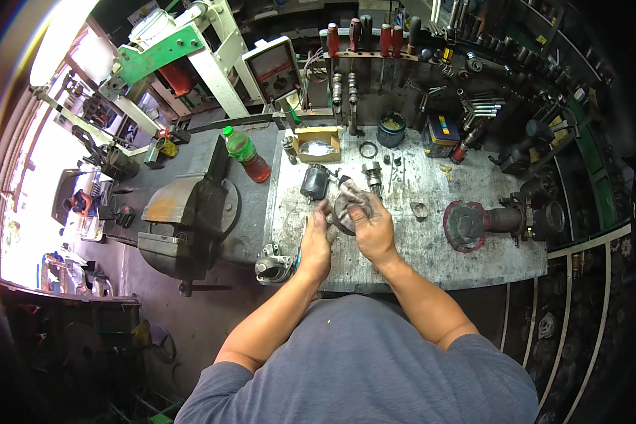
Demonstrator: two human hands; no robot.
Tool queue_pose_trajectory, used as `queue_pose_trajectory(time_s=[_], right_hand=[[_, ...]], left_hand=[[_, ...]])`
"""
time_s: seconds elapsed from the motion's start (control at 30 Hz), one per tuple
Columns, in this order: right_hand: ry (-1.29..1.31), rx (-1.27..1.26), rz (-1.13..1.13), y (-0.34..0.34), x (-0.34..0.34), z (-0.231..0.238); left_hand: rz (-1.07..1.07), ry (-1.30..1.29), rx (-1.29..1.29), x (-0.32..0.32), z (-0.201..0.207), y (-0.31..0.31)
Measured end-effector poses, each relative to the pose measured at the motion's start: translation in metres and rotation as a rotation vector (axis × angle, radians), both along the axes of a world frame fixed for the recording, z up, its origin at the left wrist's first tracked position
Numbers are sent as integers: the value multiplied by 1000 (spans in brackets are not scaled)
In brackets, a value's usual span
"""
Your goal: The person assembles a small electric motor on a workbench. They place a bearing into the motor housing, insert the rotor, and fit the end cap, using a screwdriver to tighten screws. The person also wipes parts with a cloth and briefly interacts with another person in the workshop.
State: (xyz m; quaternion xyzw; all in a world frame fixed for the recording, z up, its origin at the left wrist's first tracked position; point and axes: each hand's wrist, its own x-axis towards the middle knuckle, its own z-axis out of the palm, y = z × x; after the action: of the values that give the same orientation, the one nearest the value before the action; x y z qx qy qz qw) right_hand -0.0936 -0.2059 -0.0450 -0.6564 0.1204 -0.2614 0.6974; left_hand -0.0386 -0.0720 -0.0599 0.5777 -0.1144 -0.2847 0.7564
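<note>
My right hand (376, 232) grips a crumpled, grey-stained rag (348, 198), thumb pressed over it. A dark rounded shape shows under the rag; what it is I cannot make out. Just to the left, my left hand (316, 247) is held upright with its fingers stretched out and slightly blurred. Beyond the hands a black cylindrical motor housing (314, 182) stands on the metal-topped bench (417, 268). To its right is a metal shaft with a gear-like end (372, 175). A grey metal housing (274, 264) sits beside my left wrist.
A large bench vise (180, 219) stands at left, near a green-capped bottle of red liquid (249, 157). Toward the back are a yellow box (318, 145), a black ring (368, 149) and a dark jar (391, 130). A red-edged round dish (465, 226) lies at right beside a cylindrical assembly (505, 220).
</note>
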Motion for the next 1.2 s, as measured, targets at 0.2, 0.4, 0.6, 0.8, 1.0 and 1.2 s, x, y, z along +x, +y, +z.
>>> queue_pose_trajectory(time_s=[0.2, 0.4, 0.6, 0.8, 1.0, 1.2], right_hand=[[179, -241, 255, 6, -13, 13], [-50, -189, -98, -12, -23, 40], [93, -1558, 299, -14, -23, 43], [249, -1300, 565, 2, -17, 47], [459, 626, 912, 13, -14, 46], [240, 734, 815, 8, -7, 60]], left_hand=[[-37, 450, -273, -4, 4, 12], [-76, 650, -316, 24, 7, 37], [-142, 234, 218, 10, 15, 38], [76, -381, 346, 13, 21, 29], [-152, -623, -92, 21, 8, 74], [52, 98, -323, 23, 10, 68]])
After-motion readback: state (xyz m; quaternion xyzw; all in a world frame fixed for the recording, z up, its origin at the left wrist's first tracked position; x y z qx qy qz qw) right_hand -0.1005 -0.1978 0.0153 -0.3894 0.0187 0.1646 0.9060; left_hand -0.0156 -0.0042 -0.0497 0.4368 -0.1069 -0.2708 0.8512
